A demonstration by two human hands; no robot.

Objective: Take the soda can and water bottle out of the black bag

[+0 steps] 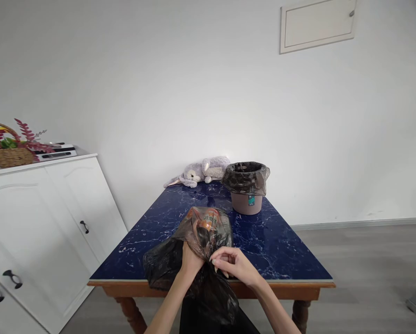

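Observation:
A thin black garbage bag lies on the near part of the blue table, its loose end hanging over the front edge. Something orange with printed letters shows through the stretched plastic at its far side. My left hand grips the gathered neck of the bag; its fingers are partly hidden by the plastic. On the other side of the neck, my right hand is closed, thumb and forefinger pinching the twisted plastic.
The blue marble-patterned table has a wooden edge. A pinkish trash can with a black liner stands at the back right. A grey plush rabbit lies beside it against the wall. White cabinets with a flower basket are at left.

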